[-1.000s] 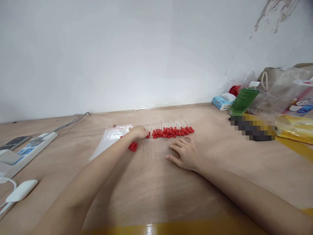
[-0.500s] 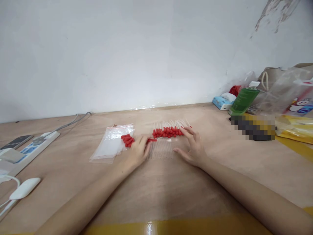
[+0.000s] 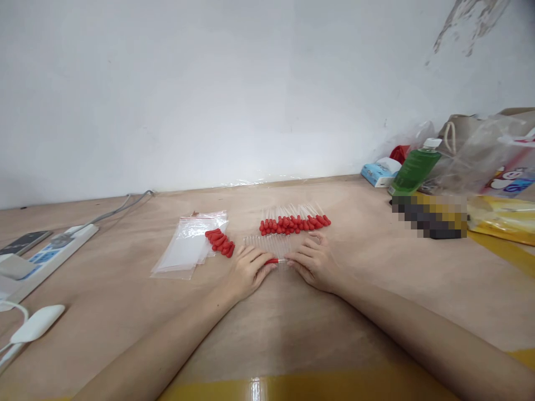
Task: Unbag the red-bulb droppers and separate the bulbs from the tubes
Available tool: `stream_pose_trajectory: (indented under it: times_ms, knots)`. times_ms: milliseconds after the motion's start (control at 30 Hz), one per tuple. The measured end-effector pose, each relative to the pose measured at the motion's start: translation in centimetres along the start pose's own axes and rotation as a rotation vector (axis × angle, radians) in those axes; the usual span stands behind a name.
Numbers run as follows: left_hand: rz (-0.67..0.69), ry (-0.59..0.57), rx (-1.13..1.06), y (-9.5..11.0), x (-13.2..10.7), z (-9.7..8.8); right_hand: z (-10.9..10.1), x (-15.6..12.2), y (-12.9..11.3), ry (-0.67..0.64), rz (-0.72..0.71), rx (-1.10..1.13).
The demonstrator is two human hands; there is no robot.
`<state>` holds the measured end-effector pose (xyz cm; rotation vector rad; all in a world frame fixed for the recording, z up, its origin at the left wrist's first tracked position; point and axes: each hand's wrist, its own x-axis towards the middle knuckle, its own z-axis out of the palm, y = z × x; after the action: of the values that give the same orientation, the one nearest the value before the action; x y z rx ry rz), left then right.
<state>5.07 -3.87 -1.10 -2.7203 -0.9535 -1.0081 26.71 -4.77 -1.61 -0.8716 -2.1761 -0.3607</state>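
The left hand [image 3: 246, 271] lies low on the wooden table [image 3: 292, 328], fingers curled in, thumb and fingertips pinched on the red bulb end of a single dropper [image 3: 273, 260]. The right hand [image 3: 314, 265] meets it from the other side, fingers also drawn together, their tips closed on the dropper's clear end. The dropper lies level between the two hands, just above the tabletop at the centre of the view.

Just behind the fingertips sits a row of bare clear tubes [image 3: 267, 243], side by side. Behind those, a longer row of finished droppers [image 3: 295, 223] lies with red bulbs toward the person and clear stems pointing at the white wall [image 3: 209, 94].

To the left of the tubes is a small heap of loose red bulbs [image 3: 220, 243], resting on the edge of some clear zip bags [image 3: 184, 250].

Farther left, well apart, are a white power strip [image 3: 52, 252], a dark phone [image 3: 25, 241] and a small white device [image 3: 37, 324] on a cable.

At the far right, against the wall, stand a green bottle [image 3: 414, 168], a blue tissue pack [image 3: 377, 173] and crumpled plastic bags [image 3: 485, 153], with a yellow packet [image 3: 501, 218] in front of them.
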Motion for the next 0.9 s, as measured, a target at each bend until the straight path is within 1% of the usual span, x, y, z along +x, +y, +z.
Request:
stream_pose_trajectory:
  times_ms: [200,367,433,500,567,633,733,767,833,900]
  knots:
    - [0.007,-0.087,0.051,0.3,-0.2,-0.6,-0.6,-0.4,-0.1,-0.036,0.004,0.044]
    - [0.027,-0.141,0.057,0.3,-0.3,-0.7,-1.0,-0.8,-0.2,-0.047,-0.021,0.011]
    - [0.016,-0.131,0.042,0.1,-0.5,-0.7,-1.1,-1.1,0.4,-0.027,-0.038,0.01]
    - [-0.021,-0.074,-0.004,0.0,-0.7,-1.0,-1.3,-1.3,1.3,0.019,-0.009,0.013]
    - [-0.099,0.02,-0.055,-0.3,-0.8,-1.7,-1.4,-1.5,2.4,0.09,0.089,0.011]
    - [-0.197,0.115,-0.068,-1.0,-0.6,-2.8,-1.3,-1.5,3.3,0.134,0.194,0.009]
    - [-0.384,0.242,0.011,-3.1,0.4,-5.2,-0.8,-1.4,3.7,0.124,0.248,0.0]
    - [-0.467,0.255,0.047,-4.1,0.7,-6.0,-0.7,-1.4,3.6,0.114,0.257,-0.013]
    - [-0.615,0.186,0.053,-6.3,1.3,-7.6,-0.5,-1.3,3.4,0.095,0.275,-0.045]
    - [-0.741,0.133,0.026,-8.2,1.4,-8.6,-0.5,-1.2,3.1,0.082,0.284,-0.065]
